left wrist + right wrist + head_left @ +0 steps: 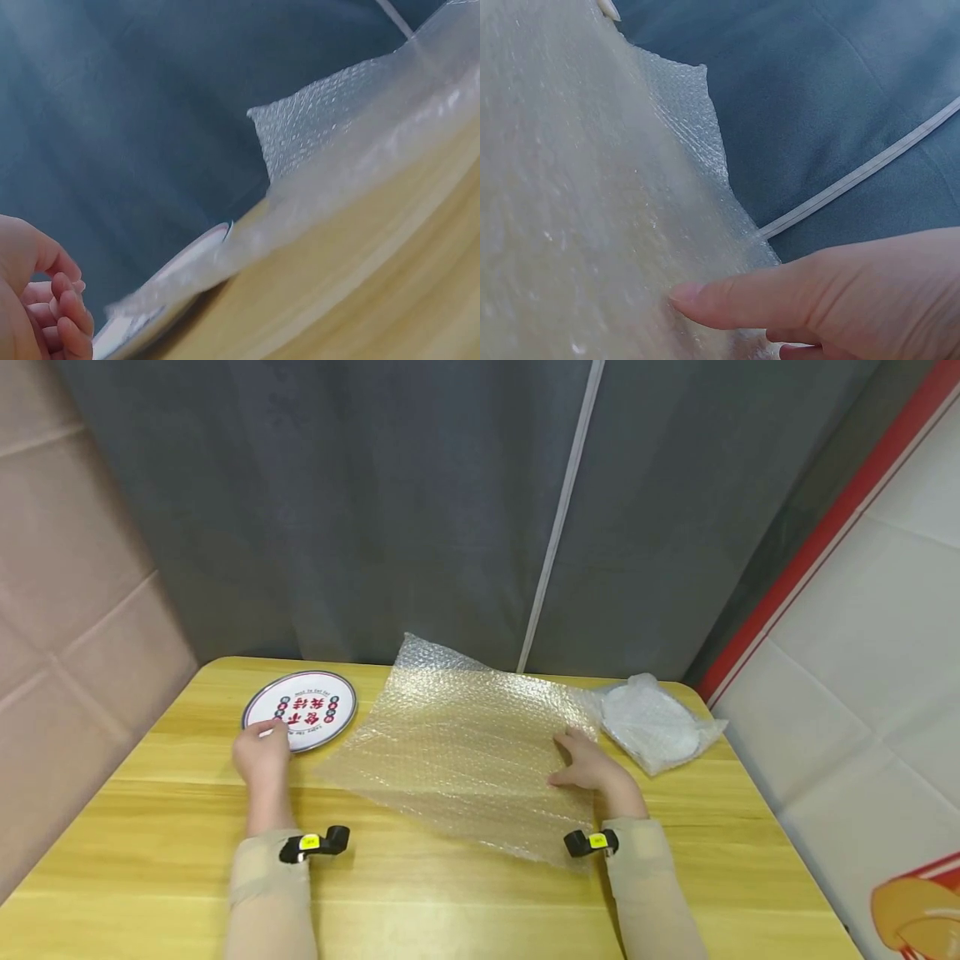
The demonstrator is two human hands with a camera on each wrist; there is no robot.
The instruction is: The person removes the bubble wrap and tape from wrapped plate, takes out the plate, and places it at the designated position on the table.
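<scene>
A round white plate (337,697) with a dark rim and red characters lies at the back left of the table. My left hand (262,756) is at its lower left rim, fingers loosely curled. In the left wrist view those fingers (71,319) show nothing between them, with part of the plate (109,341) beyond. A large sheet of clear bubble wrap (465,735) spreads across the middle. At its right edge my right hand (596,770) holds it. In the right wrist view the thumb lies on top, and fingers show blurred through the wrap below.
A round object wrapped in bubble wrap (652,727) sits at the back right, touching or close to the sheet's corner. The wooden table (450,910) ends at a grey curtain (360,510) behind. White panels (885,677) stand along the right side.
</scene>
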